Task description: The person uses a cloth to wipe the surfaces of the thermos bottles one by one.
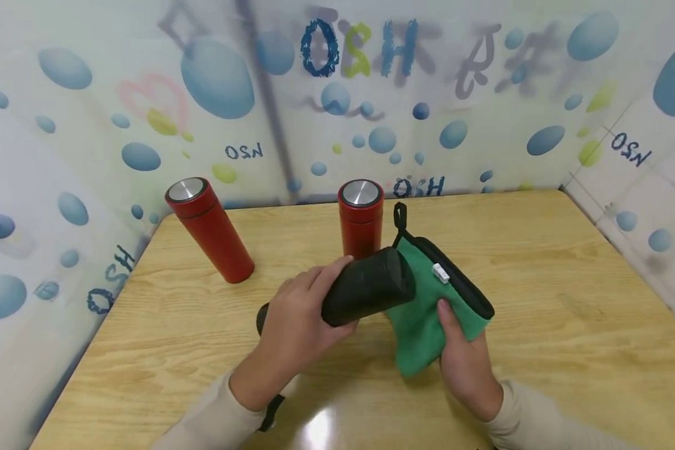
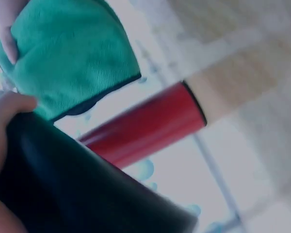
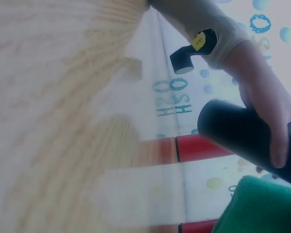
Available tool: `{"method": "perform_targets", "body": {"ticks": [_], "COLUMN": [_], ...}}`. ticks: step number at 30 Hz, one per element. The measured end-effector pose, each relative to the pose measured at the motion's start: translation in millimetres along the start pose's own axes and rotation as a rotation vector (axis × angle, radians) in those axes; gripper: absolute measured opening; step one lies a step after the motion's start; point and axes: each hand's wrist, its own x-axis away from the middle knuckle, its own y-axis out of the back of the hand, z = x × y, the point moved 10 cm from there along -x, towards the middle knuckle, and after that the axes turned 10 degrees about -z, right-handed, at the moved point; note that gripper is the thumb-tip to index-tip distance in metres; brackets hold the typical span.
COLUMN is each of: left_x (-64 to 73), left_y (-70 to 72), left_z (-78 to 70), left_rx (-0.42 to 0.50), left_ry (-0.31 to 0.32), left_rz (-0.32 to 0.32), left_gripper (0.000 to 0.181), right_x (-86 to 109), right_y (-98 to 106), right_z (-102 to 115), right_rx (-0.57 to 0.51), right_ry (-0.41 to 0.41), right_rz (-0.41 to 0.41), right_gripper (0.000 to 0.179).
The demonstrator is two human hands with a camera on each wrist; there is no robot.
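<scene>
My left hand (image 1: 299,315) grips a black thermos bottle (image 1: 365,287) round its body and holds it tilted above the table. The bottle's right end touches or overlaps a green cloth (image 1: 419,325) with a black edge, a small white tag and a black hanging loop. My right hand (image 1: 465,369) holds this cloth, thumb on its front; the fingers behind it are hidden. In the left wrist view, the black bottle (image 2: 77,179) lies in front of the cloth (image 2: 68,58). The right wrist view has the bottle (image 3: 233,126) just above the cloth (image 3: 266,208).
Two red thermos bottles with silver-topped lids stand on the wooden table (image 1: 568,300): one at the left (image 1: 214,234), another (image 1: 362,225) at the back middle, partly behind the black bottle. A wall (image 1: 337,137) patterned with blue drops borders the table's back.
</scene>
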Motion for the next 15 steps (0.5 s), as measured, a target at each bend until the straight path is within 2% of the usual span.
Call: {"method": "perform_targets", "body": {"ticks": [3,6,11,15], "left_x": [-1.6,-3.1,-1.5,2.0], "left_y": [-2.8,-5.9,-11.5,-14.2], "left_z": [2.5,4.9,6.2,5.3], "left_rx": [-0.121,-0.201,-0.271,-0.288], "left_ry": [-0.017,-0.023,-0.037,-0.050], "left_rz": [0.056,0.100,0.154,0.174], "left_gripper": [0.089,0.091,0.089,0.088], "right_x": [-0.5,-1.4,-0.1,3.7], "right_y": [3,4,1,-1], "right_z": [-1,2,4,3], "right_rx": [0.003,0.003,0.025,0.066], "right_ry": [-0.010,0.001,0.021,0.031], "right_rz": [-0.036,-0.043,-0.017,0.013], "right_gripper": [0.037,0.039,0.039,0.035]}}
